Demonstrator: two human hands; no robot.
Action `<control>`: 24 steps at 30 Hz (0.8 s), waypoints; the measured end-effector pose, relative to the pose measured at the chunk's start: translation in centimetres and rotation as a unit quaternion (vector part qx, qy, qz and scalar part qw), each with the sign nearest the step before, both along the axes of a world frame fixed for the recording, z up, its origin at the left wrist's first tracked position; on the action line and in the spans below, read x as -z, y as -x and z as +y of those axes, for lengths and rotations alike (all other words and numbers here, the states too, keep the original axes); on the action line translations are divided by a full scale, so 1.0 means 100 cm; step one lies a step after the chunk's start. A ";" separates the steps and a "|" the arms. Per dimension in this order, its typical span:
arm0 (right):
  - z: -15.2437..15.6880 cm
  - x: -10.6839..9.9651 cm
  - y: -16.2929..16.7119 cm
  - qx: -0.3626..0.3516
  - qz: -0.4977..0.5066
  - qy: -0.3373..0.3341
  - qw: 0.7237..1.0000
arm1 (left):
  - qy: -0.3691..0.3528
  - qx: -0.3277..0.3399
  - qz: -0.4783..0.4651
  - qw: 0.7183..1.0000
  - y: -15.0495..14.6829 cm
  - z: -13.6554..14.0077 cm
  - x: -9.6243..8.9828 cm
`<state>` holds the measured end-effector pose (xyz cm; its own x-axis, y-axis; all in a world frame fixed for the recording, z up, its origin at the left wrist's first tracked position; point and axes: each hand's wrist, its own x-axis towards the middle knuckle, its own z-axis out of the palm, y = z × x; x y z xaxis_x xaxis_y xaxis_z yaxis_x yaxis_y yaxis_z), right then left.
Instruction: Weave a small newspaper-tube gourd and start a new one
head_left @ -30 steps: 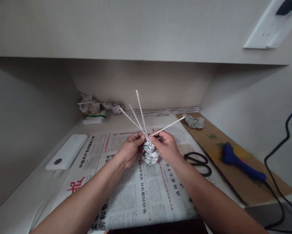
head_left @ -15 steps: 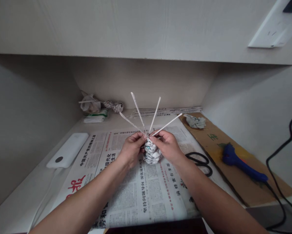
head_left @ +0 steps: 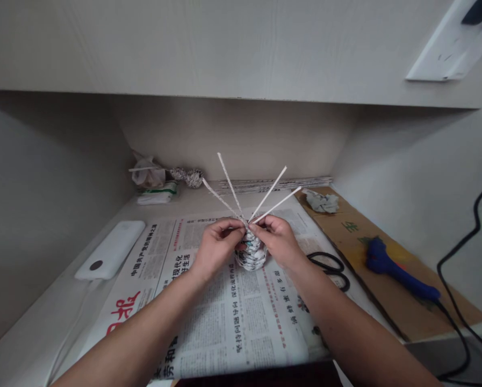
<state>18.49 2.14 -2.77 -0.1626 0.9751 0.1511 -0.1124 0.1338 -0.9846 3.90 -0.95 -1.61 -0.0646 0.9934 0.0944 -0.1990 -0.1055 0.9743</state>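
Note:
A small woven piece of rolled newspaper [head_left: 251, 257] is held above the newspaper-covered desk, bulging at its lower end. Several thin paper sticks [head_left: 271, 188] fan upward from its narrow top. My left hand [head_left: 221, 242] pinches the top from the left, thumb and fingers closed on it. From the right, my right hand [head_left: 279, 239] pinches the same top near the base of the rightmost stick. Fingers cover part of the weave where the sticks meet.
Newspaper [head_left: 208, 322] covers the desk. Black-handled scissors [head_left: 327, 263] lie right of my hands. A blue glue gun [head_left: 400, 271] and crumpled paper [head_left: 322, 202] rest on cardboard [head_left: 357, 223]. Paper rolls [head_left: 265, 186], another woven piece [head_left: 188, 176] and a white power bank [head_left: 110, 250] lie around.
One middle stick has swung to the right, closer to the rightmost one. My left hand has shifted slightly at the top of the woven piece.

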 end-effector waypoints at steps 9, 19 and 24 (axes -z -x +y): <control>-0.003 -0.001 0.001 0.020 -0.008 -0.003 1.000 | -0.008 -0.008 0.020 1.000 0.000 0.001 0.002; -0.003 0.000 0.002 0.018 -0.011 -0.027 0.999 | 0.023 -0.002 -0.024 0.999 -0.001 0.004 0.003; -0.003 -0.002 0.003 0.010 -0.004 -0.031 0.999 | 0.018 0.012 -0.018 1.000 -0.001 0.004 0.005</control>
<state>18.24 1.79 -2.59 -0.1438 0.9670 0.2101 -0.1014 0.1968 -0.9752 3.97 -0.51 -2.10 -0.0432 0.9974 0.0572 -0.2356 -0.0658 0.9696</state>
